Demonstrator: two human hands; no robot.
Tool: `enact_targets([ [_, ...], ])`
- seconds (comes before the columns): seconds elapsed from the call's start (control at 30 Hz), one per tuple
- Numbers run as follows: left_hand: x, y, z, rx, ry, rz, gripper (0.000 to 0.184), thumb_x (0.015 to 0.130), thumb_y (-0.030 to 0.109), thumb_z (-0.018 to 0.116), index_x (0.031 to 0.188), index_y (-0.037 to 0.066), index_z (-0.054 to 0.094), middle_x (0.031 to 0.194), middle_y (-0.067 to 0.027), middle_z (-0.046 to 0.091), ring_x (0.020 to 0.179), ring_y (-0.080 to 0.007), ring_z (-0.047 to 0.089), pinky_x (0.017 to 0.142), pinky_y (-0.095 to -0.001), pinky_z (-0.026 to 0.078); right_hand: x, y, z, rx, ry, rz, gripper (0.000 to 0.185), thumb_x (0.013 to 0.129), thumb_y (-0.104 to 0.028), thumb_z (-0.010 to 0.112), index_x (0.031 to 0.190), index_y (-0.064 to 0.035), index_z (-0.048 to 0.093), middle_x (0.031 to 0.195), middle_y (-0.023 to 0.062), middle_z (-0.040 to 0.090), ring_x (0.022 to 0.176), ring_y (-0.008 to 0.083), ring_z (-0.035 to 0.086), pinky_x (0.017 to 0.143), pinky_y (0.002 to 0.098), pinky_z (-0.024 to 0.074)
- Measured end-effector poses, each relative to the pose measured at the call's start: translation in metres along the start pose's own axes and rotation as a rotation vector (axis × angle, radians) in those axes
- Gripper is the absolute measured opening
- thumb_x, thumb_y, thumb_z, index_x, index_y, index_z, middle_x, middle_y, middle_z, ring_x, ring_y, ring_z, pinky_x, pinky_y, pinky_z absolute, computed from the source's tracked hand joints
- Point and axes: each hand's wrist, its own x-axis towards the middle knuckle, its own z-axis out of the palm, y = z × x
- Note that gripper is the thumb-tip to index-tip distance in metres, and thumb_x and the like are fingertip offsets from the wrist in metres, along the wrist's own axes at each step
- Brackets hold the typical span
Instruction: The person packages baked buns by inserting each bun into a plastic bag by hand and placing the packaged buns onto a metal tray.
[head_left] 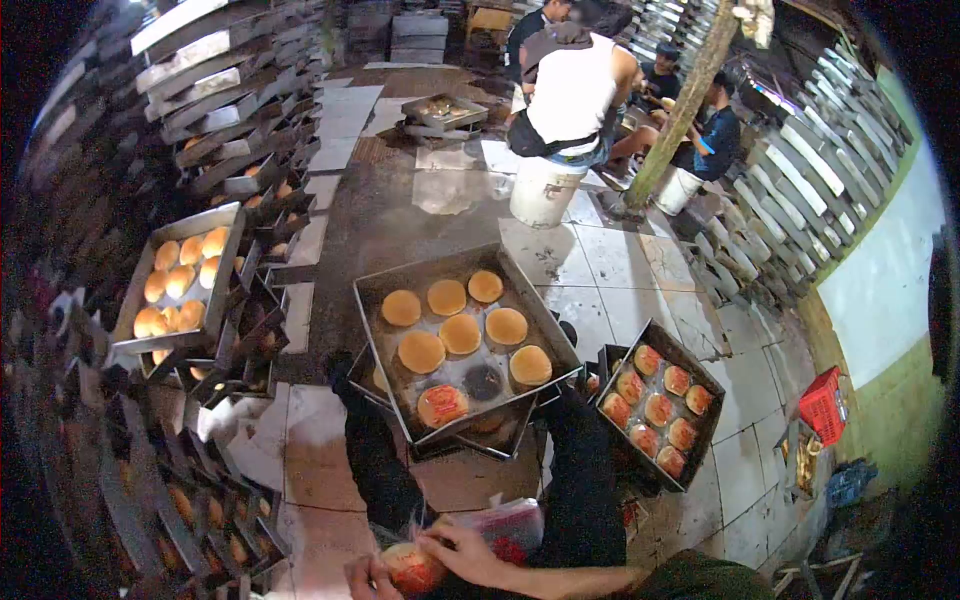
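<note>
Low in the head view, my left hand [368, 580] grips the left side of a round bun in a clear, red-printed bag [412, 572]. My right hand [465, 556] has its fingers closed at the bag's upper right edge. A pack of clear and red plastic bags [512, 528] lies just beyond my right hand, on my lap. Before my knees, a large metal tray [545, 325] rests tilted on another tray. It holds several plain golden buns [460, 334] and one bagged bun [442, 405] with red print at its near corner.
At right stands a tray of bagged buns [658, 408]; a red basket [825, 405] is farther right. Stacked trays with buns [178, 280] line the left side. Several people sit at the back, one on a white bucket [543, 195], near a wooden post [685, 105].
</note>
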Motion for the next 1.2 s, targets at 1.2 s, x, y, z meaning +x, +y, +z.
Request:
enact_targets([
  [1.2,-0.057,0.011,-0.025,-0.095,0.0,-0.778,0.021,0.088,0.018,0.05,0.091,-0.001,0.058,0.082,-0.0131,0.056,0.078,-0.0219,0.052,0.067,-0.0329,0.041,-0.064,0.013,-0.039,-0.249,0.139,0.364,0.025,0.084,-0.024,0.054,0.098,-0.003,0.059,0.083,0.0141,0.059,0.078,0.0274,0.057,0.07,0.0319,0.0445],
])
